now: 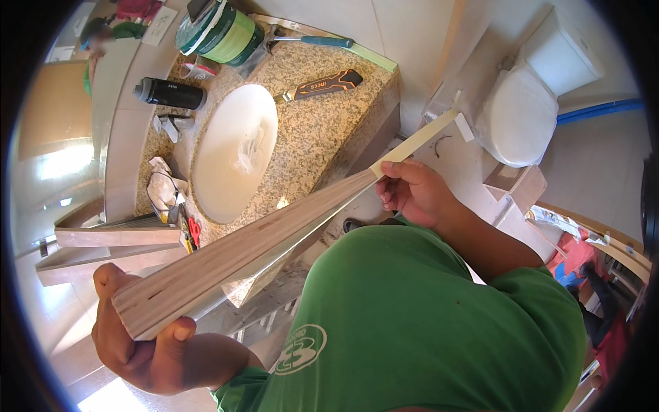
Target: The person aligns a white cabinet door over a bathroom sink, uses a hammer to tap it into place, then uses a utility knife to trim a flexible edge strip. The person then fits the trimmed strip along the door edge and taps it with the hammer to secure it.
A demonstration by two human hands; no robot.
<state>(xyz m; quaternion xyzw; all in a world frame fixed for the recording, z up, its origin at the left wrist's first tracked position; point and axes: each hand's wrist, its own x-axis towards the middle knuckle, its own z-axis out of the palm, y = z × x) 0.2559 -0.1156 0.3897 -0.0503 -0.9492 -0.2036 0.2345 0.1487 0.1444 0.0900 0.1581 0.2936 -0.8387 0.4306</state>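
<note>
A long plywood board (247,250) slants across the view, its layered edge facing up. At its near left end, my left hand (141,347) grips it from below, thumb on one side and fingers on the other. My right hand (415,191) is closed at the far end, thumb pressed against a pale yellow strip (419,141). This narrow strip lies in line with the board's edge and runs on beyond it toward the toilet. Whether the right fingers also touch the board is hidden.
Beyond the board is a granite counter (302,151) with an oval sink (237,151). On it lie an orange-black handled tool (326,84), a hammer (316,41), a green bucket (220,34), a black bottle (171,94) and red scissors (195,232). A toilet (522,113) stands at right.
</note>
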